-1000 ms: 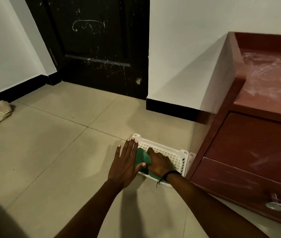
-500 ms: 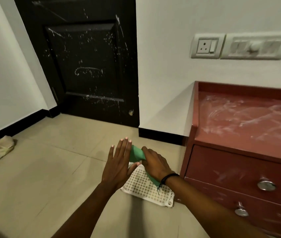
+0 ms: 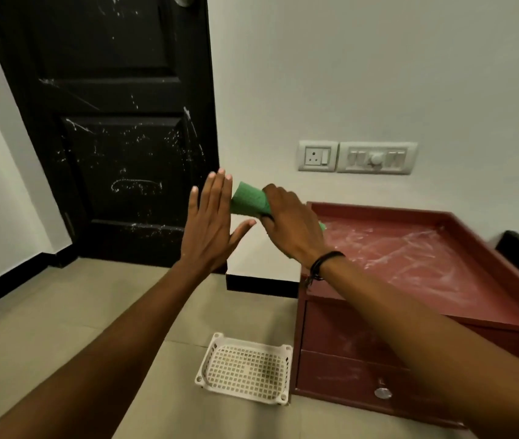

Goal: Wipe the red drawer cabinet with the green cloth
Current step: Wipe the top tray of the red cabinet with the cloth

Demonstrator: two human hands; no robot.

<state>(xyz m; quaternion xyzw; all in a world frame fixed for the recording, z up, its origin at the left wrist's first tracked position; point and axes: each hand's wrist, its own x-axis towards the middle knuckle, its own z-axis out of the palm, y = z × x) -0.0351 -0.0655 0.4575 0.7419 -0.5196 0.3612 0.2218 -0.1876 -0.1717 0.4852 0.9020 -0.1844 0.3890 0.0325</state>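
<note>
White walls and a black door (image 3: 106, 128) are seen behind, with pale tiles on the floor (image 3: 61, 318). A red drawer cabinet (image 3: 410, 280) is set against the wall on the right, and its top is marked with white smears. A white basket (image 3: 245, 369) is placed on the floor just beside the cabinet. The green cloth (image 3: 248, 199) is gripped in the right hand (image 3: 289, 223), with the fingers closed around it, up in the air near the cabinet's left edge. The left hand (image 3: 210, 226) is held flat with fingers spread, just beside the cloth. A switch plate (image 3: 357, 157) is fixed on the wall above.
</note>
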